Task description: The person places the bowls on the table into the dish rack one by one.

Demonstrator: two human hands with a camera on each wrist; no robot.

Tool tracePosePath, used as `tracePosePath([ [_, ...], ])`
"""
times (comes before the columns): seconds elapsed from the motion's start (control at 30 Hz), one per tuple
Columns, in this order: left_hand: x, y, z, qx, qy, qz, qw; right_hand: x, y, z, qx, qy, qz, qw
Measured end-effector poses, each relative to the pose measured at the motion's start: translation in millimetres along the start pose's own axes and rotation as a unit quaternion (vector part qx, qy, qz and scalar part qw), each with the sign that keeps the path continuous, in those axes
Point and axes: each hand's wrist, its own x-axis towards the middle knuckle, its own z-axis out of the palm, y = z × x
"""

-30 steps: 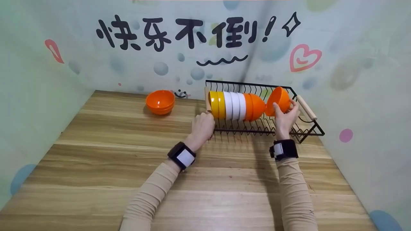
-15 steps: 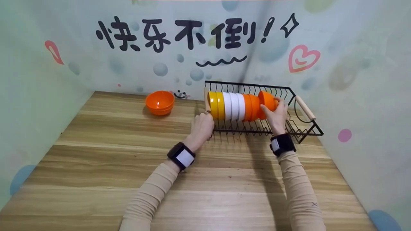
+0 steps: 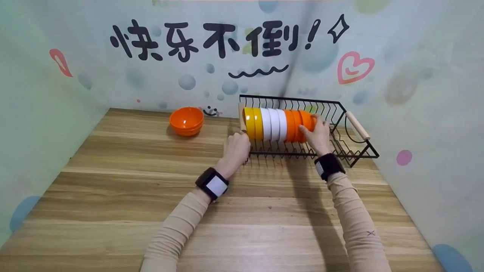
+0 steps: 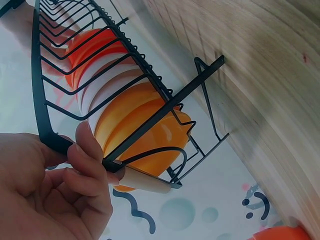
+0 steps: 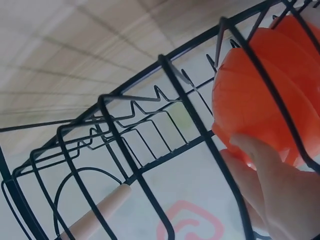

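Note:
A black wire dish rack (image 3: 355,151) stands at the back right of the wooden table. Inside it lies a row of nested bowls on edge: yellow bowls (image 3: 251,122), white bowls (image 3: 274,124), then orange bowls (image 3: 297,126). My left hand (image 3: 242,136) grips the rack's left end; in the left wrist view its fingers (image 4: 82,155) curl round the black rim beside a wooden handle (image 4: 145,184). My right hand (image 3: 312,126) holds the last orange bowl (image 5: 265,105) against the row's right end, fingers (image 5: 260,160) on its base.
A loose stack of orange bowls (image 3: 186,121) sits on the table left of the rack, near the back wall. The rack's right wooden handle (image 3: 354,125) lies close to the right wall. Painted walls enclose the table (image 3: 242,211) on three sides.
My right hand has carried the orange bowl leftward from the rack's right part and nested it onto the row's end. The left hand has stayed on the rack.

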Motion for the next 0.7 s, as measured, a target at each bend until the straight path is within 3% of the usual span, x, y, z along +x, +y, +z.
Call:
tracePosePath([
  [0.47, -1.3, -0.4, 1.8, 0.018, 0.031, 0.017, 0.9992, -0.1, 1.4, 2.4, -0.028, -0.008, -0.005, 1.0],
  [0.7, -1.2, -0.3, 1.0, 0.014, 0.021, 0.006, 0.9997, -0.6, 1.0, 2.6, -0.033, -0.02, -0.013, 0.999],
])
